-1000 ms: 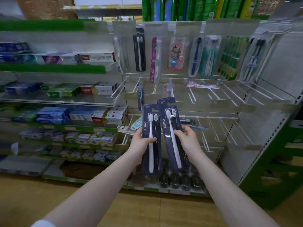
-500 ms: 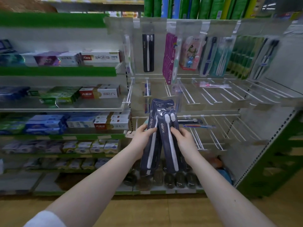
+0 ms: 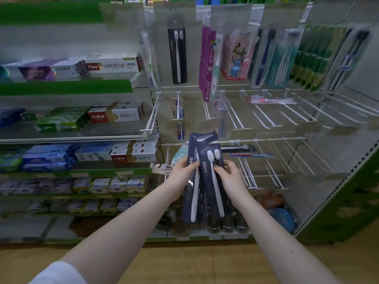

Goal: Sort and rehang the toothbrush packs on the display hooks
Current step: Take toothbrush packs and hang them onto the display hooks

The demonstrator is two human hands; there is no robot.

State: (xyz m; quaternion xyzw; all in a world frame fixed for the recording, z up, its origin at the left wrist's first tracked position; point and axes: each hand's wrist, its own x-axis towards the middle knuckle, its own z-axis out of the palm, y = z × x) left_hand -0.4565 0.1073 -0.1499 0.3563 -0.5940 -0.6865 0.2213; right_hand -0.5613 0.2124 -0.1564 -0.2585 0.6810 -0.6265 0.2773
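Two dark blue AUBO toothbrush packs overlap in front of the display. My left hand point(image 3: 181, 173) grips the rear pack point(image 3: 191, 203) from the left, thumb across its front. My right hand point(image 3: 230, 179) grips the front pack point(image 3: 209, 160) from the right. A matching dark pack point(image 3: 177, 56) hangs on the top row. Bare white wire hooks point(image 3: 264, 117) stick out in the middle row, more hooks point(image 3: 266, 167) in the lower row. A pink Doctor pack point(image 3: 208, 64) and several other packs hang along the top.
Toothpaste boxes point(image 3: 112, 66) fill the shelves on the left. A loose pink toothbrush pack point(image 3: 272, 100) lies across the middle hooks, and another loose brush point(image 3: 251, 155) lies on the lower row. A green shelf end panel point(image 3: 348, 201) stands at the right. Dark jars point(image 3: 225, 224) sit on the bottom shelf.
The two packs, side by side a second ago, have been drawn together and now overlap, the right one in front. My view has moved closer to the display.
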